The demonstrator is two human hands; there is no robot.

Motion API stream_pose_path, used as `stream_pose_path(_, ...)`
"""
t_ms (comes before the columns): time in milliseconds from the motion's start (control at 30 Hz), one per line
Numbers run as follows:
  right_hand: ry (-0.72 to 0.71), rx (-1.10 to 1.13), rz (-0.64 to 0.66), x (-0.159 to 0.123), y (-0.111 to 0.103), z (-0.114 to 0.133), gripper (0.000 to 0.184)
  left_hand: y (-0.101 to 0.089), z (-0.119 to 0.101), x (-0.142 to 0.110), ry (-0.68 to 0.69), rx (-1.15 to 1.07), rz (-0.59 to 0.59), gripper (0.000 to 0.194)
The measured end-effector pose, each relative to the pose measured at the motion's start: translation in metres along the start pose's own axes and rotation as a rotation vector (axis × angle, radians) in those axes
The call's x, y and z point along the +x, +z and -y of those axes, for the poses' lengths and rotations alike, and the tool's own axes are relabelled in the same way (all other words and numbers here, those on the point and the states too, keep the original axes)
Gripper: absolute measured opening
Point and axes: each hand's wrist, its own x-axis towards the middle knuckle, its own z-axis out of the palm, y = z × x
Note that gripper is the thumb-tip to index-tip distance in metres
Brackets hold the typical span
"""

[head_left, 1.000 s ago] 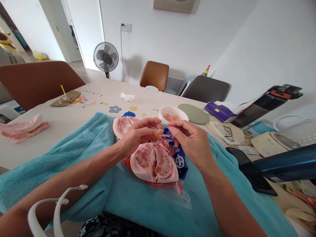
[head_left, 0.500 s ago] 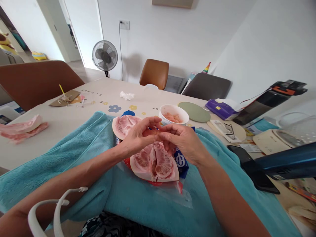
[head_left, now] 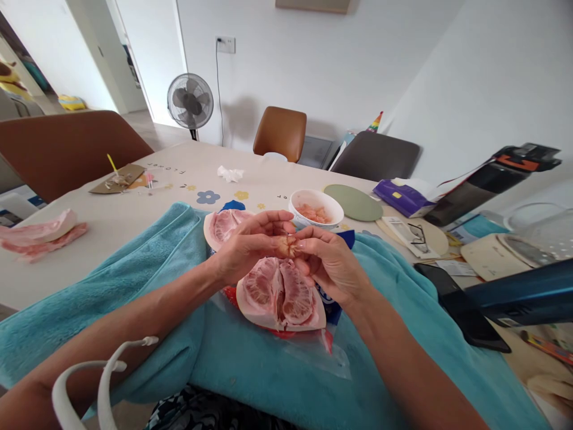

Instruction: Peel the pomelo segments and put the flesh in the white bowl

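Between both hands is a small piece of pomelo flesh, pinched at its two sides. My left hand grips it with thumb and fingers from the left. From the right, my right hand closes its fingertips on the same piece. Just below lies a large pomelo wedge with thick pale rind and pink flesh, resting on a plastic bag. A second pomelo piece sits behind my left hand, partly covered. Beyond the hands stands a white bowl holding peeled pink pulp.
A teal towel covers the near table edge. Peeled rind lies at left, a crumpled tissue farther back. At right are a green mat, a purple tissue pack, a phone and a dark blue bottle.
The piece of pomelo flesh has turned and shows more plainly between the fingertips. My left hand's thumb has shifted up slightly; the wedge and bowl look unmoved.
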Motion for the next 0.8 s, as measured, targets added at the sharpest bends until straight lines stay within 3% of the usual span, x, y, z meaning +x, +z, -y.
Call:
stream_pose_path(367,0.019,0.234,0.076,0.003,0.003,-0.002,0.014,-0.010,-0.002,0.007,-0.137,-0.296,-0.032,0.041)
stream_pose_path(600,0.013,0.295,0.169,0.003,-0.001,0.000,0.013,-0.007,-0.006,0.008,-0.161,-0.328,-0.096,0.035)
stream_pose_path(800,-0.003,0.308,0.173,0.003,-0.004,0.001,0.013,-0.005,-0.004,0.010,-0.201,-0.306,-0.138,0.023)
